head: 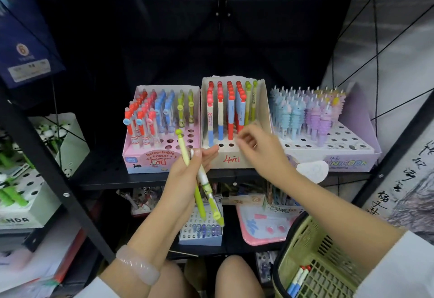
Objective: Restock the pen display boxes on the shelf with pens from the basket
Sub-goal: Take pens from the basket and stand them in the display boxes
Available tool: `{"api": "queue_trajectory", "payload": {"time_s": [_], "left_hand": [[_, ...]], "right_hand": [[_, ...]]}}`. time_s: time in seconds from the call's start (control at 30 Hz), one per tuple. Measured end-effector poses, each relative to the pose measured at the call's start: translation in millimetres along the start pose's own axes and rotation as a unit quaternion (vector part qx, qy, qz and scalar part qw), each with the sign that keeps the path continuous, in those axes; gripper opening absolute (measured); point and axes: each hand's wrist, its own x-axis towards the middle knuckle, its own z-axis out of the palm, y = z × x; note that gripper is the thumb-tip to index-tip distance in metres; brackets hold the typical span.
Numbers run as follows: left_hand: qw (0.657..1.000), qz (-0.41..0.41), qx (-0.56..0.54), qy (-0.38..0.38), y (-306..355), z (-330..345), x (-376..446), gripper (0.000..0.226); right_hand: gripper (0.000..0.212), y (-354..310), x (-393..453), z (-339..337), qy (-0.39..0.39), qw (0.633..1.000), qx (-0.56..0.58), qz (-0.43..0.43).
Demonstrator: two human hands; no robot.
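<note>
The shelf (pixel 150 181) holds three pen boxes. My basket (pixel 312 250) sits low right with pens inside. My left hand (pixel 185 175) grips two green pens (pixel 199 194). My right hand (pixel 260 147), fingers loose, reaches over the middle box (pixel 234 159).

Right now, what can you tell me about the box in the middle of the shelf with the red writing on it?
The middle box looks like plain beige cardboard, with tall side walls and a red handwritten price on its front. Its top is a stepped panel punched with round holes. Red-capped pens and a few green ones stand upright in the back rows; some front holes are empty. It sits on the black shelf between a pink box and a pale unicorn box. The right hand hovers just above its front.
</note>
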Motion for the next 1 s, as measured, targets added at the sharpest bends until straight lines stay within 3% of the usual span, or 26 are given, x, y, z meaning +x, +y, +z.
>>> {"api": "queue_trajectory", "payload": {"time_s": [0.07, 0.17, 0.23, 0.33, 0.4, 0.47, 0.5, 0.63, 0.73, 1.0], "left_hand": [[0.998, -0.021, -0.060, 0.012, 1.6, 6.3, 2.3, 0.029], [0.988, -0.059, -0.144, 0.018, 3.0, 13.6, 5.1, 0.029], [0.982, -0.079, -0.169, 0.021, 1.6, 16.7, 5.6, 0.030], [0.977, -0.098, -0.183, 0.039, -1.8, 15.2, 5.1, 0.029], [0.979, -0.109, -0.166, 0.057, -3.4, 10.5, 2.9, 0.027], [0.983, -0.120, -0.126, 0.056, -4.7, 5.6, -1.6, 0.023], [0.985, -0.126, -0.107, 0.047, -5.4, 3.1, -4.2, 0.021], [0.994, -0.092, -0.052, 0.016, -6.4, -9.8, -12.0, 0.019], [0.997, -0.054, -0.036, 0.049, -3.3, -22.7, -13.7, 0.016], [0.995, -0.032, 0.039, 0.087, 12.9, -53.9, -8.9, 0.020]], "right_hand": [[0.017, -8.0, -21.9, 2.3, -0.067, 0.992, -0.004, -0.110], [0.028, -8.4, -41.9, 2.3, -0.100, 0.940, -0.116, -0.306], [0.026, -8.4, -46.9, 1.8, -0.093, 0.923, -0.132, -0.350], [0.018, -16.0, -47.9, -1.3, -0.090, 0.952, -0.007, -0.292], [0.016, -24.3, -42.6, -5.7, -0.080, 0.979, 0.128, -0.133], [0.020, -29.8, -32.3, -7.7, -0.073, 0.971, 0.226, 0.017], [0.022, -31.4, -26.7, -7.4, -0.064, 0.965, 0.248, 0.048], [0.018, -44.4, -8.6, 0.1, -0.031, 0.951, 0.304, 0.056], [0.009, -56.2, 3.3, 7.5, 0.013, 0.946, 0.320, 0.054], [0.009, -96.3, 50.6, 16.6, 0.000, 0.974, 0.226, -0.008]]}}
